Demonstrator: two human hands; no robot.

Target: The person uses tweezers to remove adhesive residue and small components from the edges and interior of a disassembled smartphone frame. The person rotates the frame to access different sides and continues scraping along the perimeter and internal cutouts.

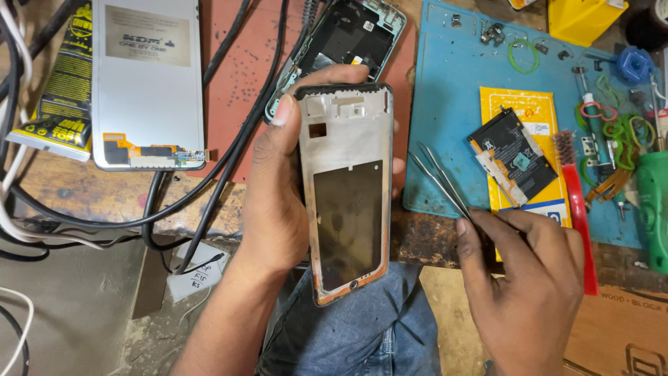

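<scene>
1. The left hand point(278, 188) grips a bare phone mid-frame point(348, 188) upright over the person's lap, just in front of the wooden bench edge point(111, 191). The thumb presses the left rail and the fingertips curl over the top and right rails.
2. The right hand point(529, 278) pinches a pair of metal tweezers point(440, 182) between thumb and fingers. The 2 tips point up and to the left, near the frame's right edge but apart from it.
3. Handling judgement: the mid-frame looks light and thin. It is stiff along the rails but likely to flex across the large central cut-out. Its orange-stained lower edge suggests adhesive residue, so expect tacky spots rather than a slippery surface.
4. Hold point: grip by the 2 long side rails, as shown. Avoid pressure on the dark central panel and on the small cut-outs near the top.
5. Surroundings: a display panel point(148, 83) with its flex cable lies face down on the bench at left, beside a yellow-and-black adhesive tube point(61, 90). A phone rear housing point(348, 35) lies just behind the mid-frame. A phone battery point(513, 157) rests on a blue work mat point(452, 90).
</scene>
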